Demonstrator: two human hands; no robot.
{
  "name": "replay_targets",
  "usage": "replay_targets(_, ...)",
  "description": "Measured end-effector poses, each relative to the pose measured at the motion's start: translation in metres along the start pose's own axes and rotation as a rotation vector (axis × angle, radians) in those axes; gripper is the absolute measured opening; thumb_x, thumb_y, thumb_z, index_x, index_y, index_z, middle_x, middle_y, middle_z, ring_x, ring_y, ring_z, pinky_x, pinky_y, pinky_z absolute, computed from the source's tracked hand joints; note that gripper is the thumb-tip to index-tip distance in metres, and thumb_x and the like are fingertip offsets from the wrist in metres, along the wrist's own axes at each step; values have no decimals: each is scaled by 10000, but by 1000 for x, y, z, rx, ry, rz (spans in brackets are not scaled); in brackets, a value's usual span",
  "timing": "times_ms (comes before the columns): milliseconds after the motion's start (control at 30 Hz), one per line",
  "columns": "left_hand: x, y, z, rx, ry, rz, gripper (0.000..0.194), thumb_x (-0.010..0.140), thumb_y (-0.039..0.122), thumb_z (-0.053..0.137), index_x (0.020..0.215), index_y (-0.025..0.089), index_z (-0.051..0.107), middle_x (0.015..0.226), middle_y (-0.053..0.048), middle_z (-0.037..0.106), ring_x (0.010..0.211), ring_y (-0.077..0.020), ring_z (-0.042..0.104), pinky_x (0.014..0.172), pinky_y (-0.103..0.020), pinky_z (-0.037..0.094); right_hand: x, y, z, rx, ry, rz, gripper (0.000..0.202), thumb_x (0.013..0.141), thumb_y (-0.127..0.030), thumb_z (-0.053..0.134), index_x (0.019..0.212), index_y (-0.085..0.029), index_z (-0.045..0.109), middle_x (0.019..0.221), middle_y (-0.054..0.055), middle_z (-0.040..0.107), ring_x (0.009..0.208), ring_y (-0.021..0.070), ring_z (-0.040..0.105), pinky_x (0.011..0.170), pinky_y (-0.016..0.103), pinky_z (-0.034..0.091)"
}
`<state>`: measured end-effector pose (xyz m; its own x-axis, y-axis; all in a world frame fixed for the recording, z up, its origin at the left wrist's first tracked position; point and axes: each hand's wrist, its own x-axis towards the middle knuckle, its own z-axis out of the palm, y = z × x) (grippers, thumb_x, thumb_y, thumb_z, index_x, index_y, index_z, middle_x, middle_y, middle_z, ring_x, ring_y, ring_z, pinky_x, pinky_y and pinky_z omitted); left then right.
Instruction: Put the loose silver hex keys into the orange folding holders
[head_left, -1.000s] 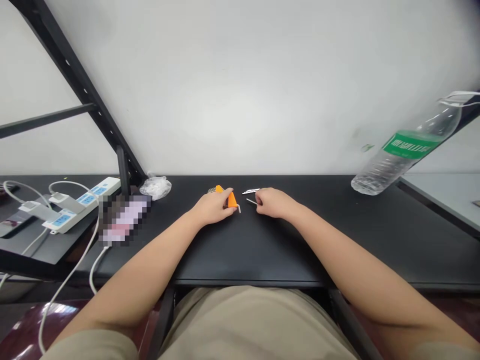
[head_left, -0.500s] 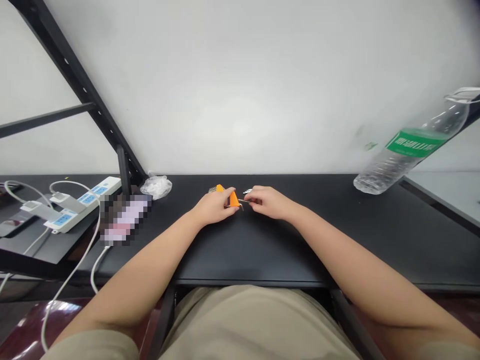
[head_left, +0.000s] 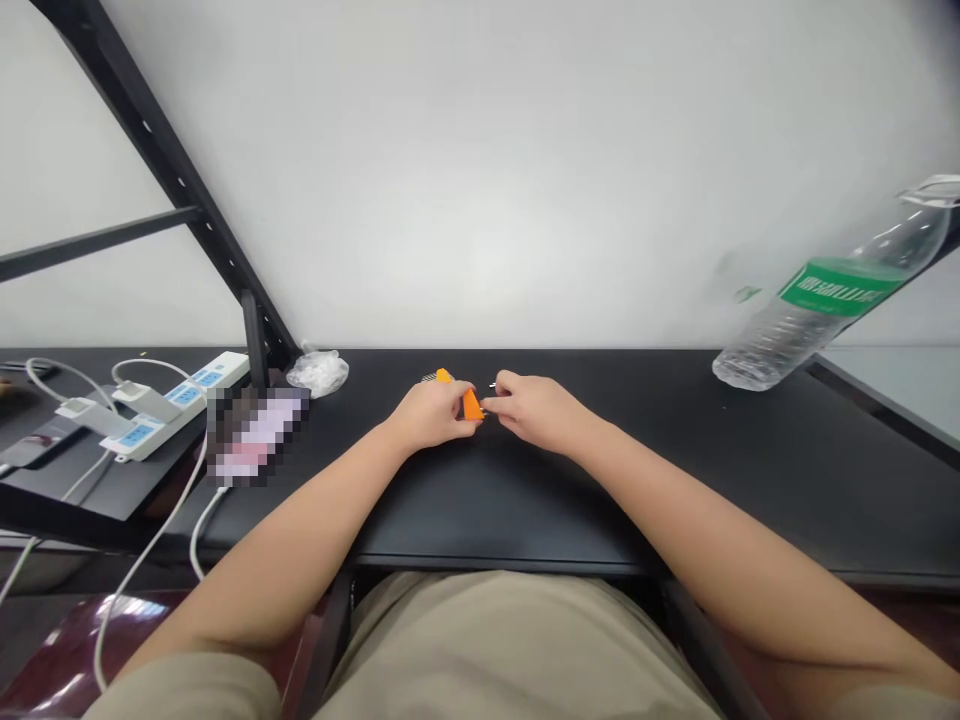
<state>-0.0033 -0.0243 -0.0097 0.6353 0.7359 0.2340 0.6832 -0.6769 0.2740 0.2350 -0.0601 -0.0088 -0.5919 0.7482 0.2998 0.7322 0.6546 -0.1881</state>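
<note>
My left hand (head_left: 433,413) is closed around an orange hex key holder (head_left: 472,404), gripping it from the left between thumb and fingers. Thin metal key ends (head_left: 429,378) stick out at the holder's far left side. My right hand (head_left: 536,408) is at the holder's right end, one finger stretched out against it and the others curled. A small metal tip (head_left: 493,385) shows beside the curled fingers; whether it is held or lies on the table cannot be made out. The inside of the right hand is hidden.
A crumpled clear plastic bag (head_left: 319,372) lies by the wall. A large plastic bottle (head_left: 817,290) leans at the right. To the left are a blurred-out phone-like object (head_left: 259,435), a white power strip (head_left: 180,405) with cables, and a black metal frame (head_left: 172,180).
My right hand has moved in against the holder's right end, and a finger now presses where the bent hex key stuck out. Less of that key shows. The view has shifted slightly.
</note>
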Motion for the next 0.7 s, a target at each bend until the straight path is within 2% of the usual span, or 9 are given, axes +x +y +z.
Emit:
replay_targets(100, 0, -1, 0, -33, 24, 2, 388, 792, 407, 714, 1152, 266, 681, 740, 27, 692, 723, -194, 666, 788, -340, 520, 3, -5, 4, 3, 40, -7, 302, 979, -218, 498, 1136, -281, 748, 1037, 78, 594, 714, 171, 496, 668, 323, 378)
replay_targets(200, 0, -4, 1, -117, 68, -23, 405, 795, 409, 715, 1171, 263, 678, 758, 31, 699, 721, -175, 665, 758, -308, 526, 5, -2, 3, 148, 113, 85, 308, 957, -253, 567, 1236, -272, 695, 1079, 76, 616, 755, 171, 554, 709, 314, 429)
replay_targets(300, 1, -9, 2, -211, 148, -45, 442, 807, 435, 717, 1202, 244, 664, 727, 41, 682, 676, -149, 639, 731, -279, 522, 5, 5, -4, 182, 150, 172, 189, 939, -295, 603, 1067, -222, 722, 888, 53, 646, 728, 183, 566, 686, 315, 413)
replay_targets(367, 1, -11, 2, -239, 179, -45, 443, 810, 455, 721, 1191, 236, 670, 710, 45, 671, 657, -137, 623, 724, -270, 518, 5, 9, -10, 180, 126, 174, 189, 972, -316, 564, 926, -219, 720, 789, 39, 656, 711, 190, 573, 671, 316, 395)
replay_targets(400, 1, -11, 3, -244, 185, -42, 441, 807, 462, 725, 1182, 234, 676, 707, 45, 668, 653, -135, 620, 720, -268, 517, 5, 10, -11, 183, 109, 157, 214, 989, -315, 541, 918, -222, 720, 803, 41, 679, 730, 195, 592, 683, 317, 401)
replay_targets(567, 0, -5, 6, -225, 170, 13, 428, 787, 435, 739, 1167, 244, 691, 709, 42, 676, 661, -141, 631, 722, -272, 516, 6, 6, -3, 79, 23, 107, 252, 1001, -215, 504, 1144, -226, 711, 1057, 85, 733, 950, 230, 661, 815, 319, 449)
replay_targets(700, 0, 4, 8, -180, 123, 45, 370, 790, 386, 710, 1141, 269, 695, 795, 28, 716, 717, -158, 663, 743, -284, 523, 6, -6, 12, 8, -108, 109, 287, 997, -176, 489, 1236, -207, 646, 1071, 95, 712, 908, 223, 655, 752, 302, 439)
